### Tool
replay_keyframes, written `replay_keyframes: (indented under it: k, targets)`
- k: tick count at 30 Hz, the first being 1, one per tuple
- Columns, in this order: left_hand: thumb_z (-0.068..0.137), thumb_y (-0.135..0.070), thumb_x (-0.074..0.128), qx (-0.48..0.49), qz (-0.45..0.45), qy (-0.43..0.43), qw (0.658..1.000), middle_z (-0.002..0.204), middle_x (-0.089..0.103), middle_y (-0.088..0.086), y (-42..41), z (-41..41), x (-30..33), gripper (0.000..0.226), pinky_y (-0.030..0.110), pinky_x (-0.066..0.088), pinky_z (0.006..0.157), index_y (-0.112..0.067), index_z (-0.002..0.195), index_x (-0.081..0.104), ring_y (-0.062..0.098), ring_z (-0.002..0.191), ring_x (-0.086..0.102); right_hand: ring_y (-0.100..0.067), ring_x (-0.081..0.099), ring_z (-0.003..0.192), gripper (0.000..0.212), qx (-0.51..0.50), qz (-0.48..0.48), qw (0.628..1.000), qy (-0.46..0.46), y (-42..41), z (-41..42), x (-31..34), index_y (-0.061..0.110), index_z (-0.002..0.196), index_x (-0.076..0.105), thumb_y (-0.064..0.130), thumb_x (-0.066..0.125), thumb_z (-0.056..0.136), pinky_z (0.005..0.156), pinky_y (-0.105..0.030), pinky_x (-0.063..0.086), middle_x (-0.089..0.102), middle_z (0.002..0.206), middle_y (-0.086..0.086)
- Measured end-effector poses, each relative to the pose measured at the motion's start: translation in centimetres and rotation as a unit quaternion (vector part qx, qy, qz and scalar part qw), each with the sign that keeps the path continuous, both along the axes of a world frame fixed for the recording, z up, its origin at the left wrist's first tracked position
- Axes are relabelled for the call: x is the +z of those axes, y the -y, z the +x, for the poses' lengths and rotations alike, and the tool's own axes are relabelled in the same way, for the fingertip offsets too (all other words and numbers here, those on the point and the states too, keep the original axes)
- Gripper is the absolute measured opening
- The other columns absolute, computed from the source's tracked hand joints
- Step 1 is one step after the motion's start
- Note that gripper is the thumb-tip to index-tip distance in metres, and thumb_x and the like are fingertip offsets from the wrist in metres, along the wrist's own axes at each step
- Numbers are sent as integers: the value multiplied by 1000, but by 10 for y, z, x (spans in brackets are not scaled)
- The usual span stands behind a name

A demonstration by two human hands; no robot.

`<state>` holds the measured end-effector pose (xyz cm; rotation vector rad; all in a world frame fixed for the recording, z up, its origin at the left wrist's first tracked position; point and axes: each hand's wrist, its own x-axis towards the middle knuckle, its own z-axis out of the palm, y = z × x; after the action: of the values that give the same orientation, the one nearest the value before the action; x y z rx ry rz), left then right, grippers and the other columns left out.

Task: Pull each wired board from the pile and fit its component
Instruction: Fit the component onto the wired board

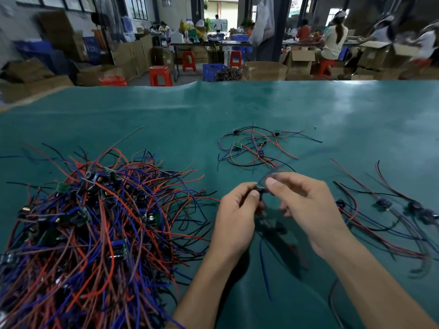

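At centre frame a small wired board (260, 189) is pinched between the left hand (234, 210) and right hand (306, 205), best held steady while its component is pressed squarely home.

The small board (260, 188) pinched between the left hand (234, 218) and right hand (306, 207) is mostly covered by fingertips; its component cannot be made out. The big pile of wired boards (95, 233) on the near left runs off the left and bottom edges. The boards on the near right (403, 210) are blurred and cut by the right edge. The people at the far benches (335, 39) are smeared, especially at far right.
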<state>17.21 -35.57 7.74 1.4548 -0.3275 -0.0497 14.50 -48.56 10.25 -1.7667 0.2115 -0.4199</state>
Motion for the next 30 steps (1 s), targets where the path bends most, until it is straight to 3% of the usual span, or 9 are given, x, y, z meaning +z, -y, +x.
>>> replay_keyframes:
  k: [3, 6, 11, 14, 19, 21, 24, 26, 30]
  targets:
    - [104, -4, 50, -49, 15, 18, 999, 64, 56, -10, -2, -2, 1, 24, 11, 37, 56, -15, 100, 71, -1, 56, 46, -11, 42, 54, 12, 23, 85, 996, -2, -1, 0, -3, 17, 85, 82, 25, 74, 89, 50, -21, 36, 58, 62, -1]
    - [103, -5, 54, -78, 37, 29, 996, 63, 59, -9, -3, -3, -1, 17, 16, 41, 62, -5, 102, 71, 3, 60, 50, -9, 44, 52, 8, 10, 133, 991, 25, 3, -1, -2, 12, 81, 81, 18, 77, 85, 47, -18, 38, 61, 61, -3]
    - [102, -8, 57, -80, 67, 11, 994, 57, 59, -7, -2, -2, -2, 22, 20, 38, 55, -17, 90, 74, 11, 58, 48, -12, 50, 52, 13, -18, 11, 997, 72, 17, 1, 0, 17, 73, 78, 16, 78, 87, 48, -24, 43, 62, 58, -6]
    - [101, -8, 57, -92, 88, 21, 992, 54, 57, -8, -2, -1, -3, 25, 16, 33, 51, -18, 86, 75, 4, 52, 42, -11, 46, 48, 23, -89, 28, 991, 101, 37, 0, 7, 16, 65, 75, 10, 77, 87, 47, -21, 42, 58, 54, 0]
    - [101, -8, 56, -64, 84, 13, 994, 54, 58, -8, 1, -2, -5, 24, 17, 35, 55, -13, 86, 73, 4, 53, 43, -5, 56, 52, 16, -261, 281, 911, 153, 78, -9, 24, 12, 80, 65, 11, 68, 96, 60, -18, 51, 63, 66, 2]
    - [102, -9, 55, -14, 53, 10, 998, 57, 61, -7, 1, -2, -5, 24, 17, 39, 59, -14, 87, 73, 5, 57, 49, -4, 59, 52, 20, -295, 326, 888, 137, 84, -11, 24, 13, 81, 61, 13, 61, 100, 62, -20, 52, 63, 70, 0]
    - [103, -10, 54, 11, 12, -3, 1000, 61, 65, -3, 1, 0, -4, 25, 22, 47, 63, -18, 87, 72, 12, 61, 55, -9, 59, 50, 21, -171, 259, 950, 42, 62, -7, 19, 8, 80, 68, 19, 64, 98, 51, -21, 49, 66, 62, -1]
    - [102, -9, 55, 4, 13, -3, 1000, 61, 66, -2, 1, -1, -3, 24, 25, 48, 62, -17, 87, 72, 12, 60, 57, -9, 64, 59, 19, -42, 130, 991, -2, 31, -5, 14, 11, 84, 75, 26, 70, 93, 49, -21, 50, 73, 71, -2]
    - [100, -8, 60, -38, 40, 18, 998, 60, 67, -2, -1, -3, -2, 19, 19, 45, 60, -8, 86, 72, 4, 56, 56, -6, 63, 63, 5, 4, -43, 998, 55, 5, -3, 6, 18, 82, 77, 15, 79, 85, 59, -25, 52, 75, 74, 1]
